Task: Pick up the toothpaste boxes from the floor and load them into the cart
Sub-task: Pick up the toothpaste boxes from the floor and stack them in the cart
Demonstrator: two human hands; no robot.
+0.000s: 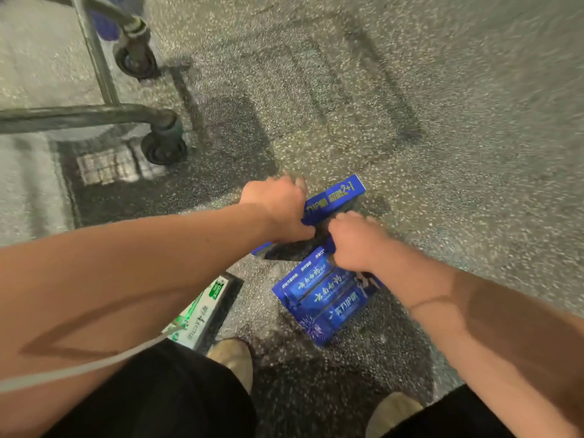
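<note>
Two bare forearms are stretched down toward a speckled floor (442, 121), and the whole view is softened by motion blur. The left hand (278, 210) is curled over the near part of a long blue toothpaste box (335, 199), which is gripped from above with the fingers wrapped round its far edge; yellow print is seen on its upper face. Whether this box is resting on the floor or is raised off it cannot be told. Just beside it, the right hand (357, 241) is closed round the top end of a blue bundle (322, 298) of several toothpaste boxes, which is stood on the floor and tilted toward the camera. A green and white box (202, 314) is laid flat on the floor to the left, partly hidden by the left forearm. The lower frame of the cart (79, 116) is seen at the upper left, well apart from the boxes, with a near wheel (164, 147) set on the floor. Two pale shoes (234, 358) are planted below the boxes, and a white cord (79, 368) is draped across the left forearm
</note>
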